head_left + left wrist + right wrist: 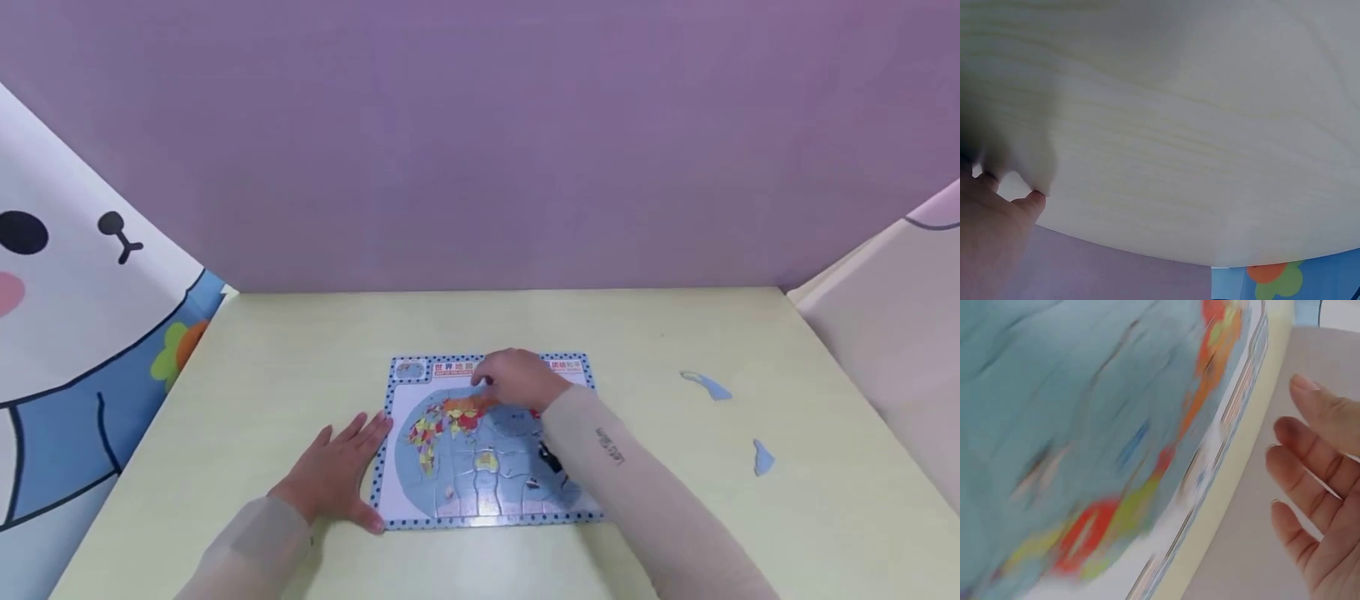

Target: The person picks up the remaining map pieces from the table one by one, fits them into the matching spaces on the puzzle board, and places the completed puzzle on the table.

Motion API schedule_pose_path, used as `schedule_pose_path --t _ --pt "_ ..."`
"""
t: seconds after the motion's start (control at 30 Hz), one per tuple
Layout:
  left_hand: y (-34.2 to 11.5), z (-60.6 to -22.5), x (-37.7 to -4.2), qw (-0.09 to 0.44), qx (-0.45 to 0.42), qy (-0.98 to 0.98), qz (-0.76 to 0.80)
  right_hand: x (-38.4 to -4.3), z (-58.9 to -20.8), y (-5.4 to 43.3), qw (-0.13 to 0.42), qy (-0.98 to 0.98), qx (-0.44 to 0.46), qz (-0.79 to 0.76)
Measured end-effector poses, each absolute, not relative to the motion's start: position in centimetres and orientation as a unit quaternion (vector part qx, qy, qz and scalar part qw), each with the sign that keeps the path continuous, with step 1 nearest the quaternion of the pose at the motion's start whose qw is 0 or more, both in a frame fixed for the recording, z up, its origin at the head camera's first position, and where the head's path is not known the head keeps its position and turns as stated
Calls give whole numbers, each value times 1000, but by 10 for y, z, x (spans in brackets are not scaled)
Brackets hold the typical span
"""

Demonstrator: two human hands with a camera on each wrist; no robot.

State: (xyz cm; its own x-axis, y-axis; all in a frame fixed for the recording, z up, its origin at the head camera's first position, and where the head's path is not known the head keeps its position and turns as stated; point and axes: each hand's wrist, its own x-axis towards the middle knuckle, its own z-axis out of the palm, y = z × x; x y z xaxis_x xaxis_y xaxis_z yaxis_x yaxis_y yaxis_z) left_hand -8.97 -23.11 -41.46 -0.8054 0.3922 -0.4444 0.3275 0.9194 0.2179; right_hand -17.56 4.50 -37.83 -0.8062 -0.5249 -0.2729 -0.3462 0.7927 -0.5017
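A world map jigsaw puzzle (pixel 465 467) in a tray with a blue dotted border lies flat on the table. My left hand (pixel 341 467) rests spread out at its left edge, fingertips and thumb touching the border. Over the upper middle of the map is my right hand (pixel 522 379), hiding part of the title and the land below. In the right wrist view the fingers of the right hand (pixel 1322 481) are loosely bent and apart, with nothing between them; the map (pixel 1085 425) is blurred there. Two loose blue puzzle pieces lie to the right, one curved (pixel 708 386), one small and pointed (pixel 763 458).
The pale wooden table (pixel 300 342) extends around the puzzle on all sides. A purple wall (pixel 480 150) rises behind its far edge. To the left hangs a cloth with a cartoon animal (pixel 82 308); a pale panel (pixel 892 333) stands at the right.
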Motion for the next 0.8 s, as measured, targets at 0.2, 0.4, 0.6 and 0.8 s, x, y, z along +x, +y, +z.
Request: schedule_pose_path --t 0.2,0.4,0.6,0.8 --pt "-229 -412 -93 227 208 950 55 -171 -373 114 180 944 -189 -200" --pt "-228 -409 -91 233 201 950 53 -166 -368 198 176 956 -148 -183" --pt "-227 -405 -92 234 202 950 45 -156 -363 250 169 960 -125 -188" --pt "-227 -406 -90 233 204 950 49 -148 -366 281 149 958 -104 -222"
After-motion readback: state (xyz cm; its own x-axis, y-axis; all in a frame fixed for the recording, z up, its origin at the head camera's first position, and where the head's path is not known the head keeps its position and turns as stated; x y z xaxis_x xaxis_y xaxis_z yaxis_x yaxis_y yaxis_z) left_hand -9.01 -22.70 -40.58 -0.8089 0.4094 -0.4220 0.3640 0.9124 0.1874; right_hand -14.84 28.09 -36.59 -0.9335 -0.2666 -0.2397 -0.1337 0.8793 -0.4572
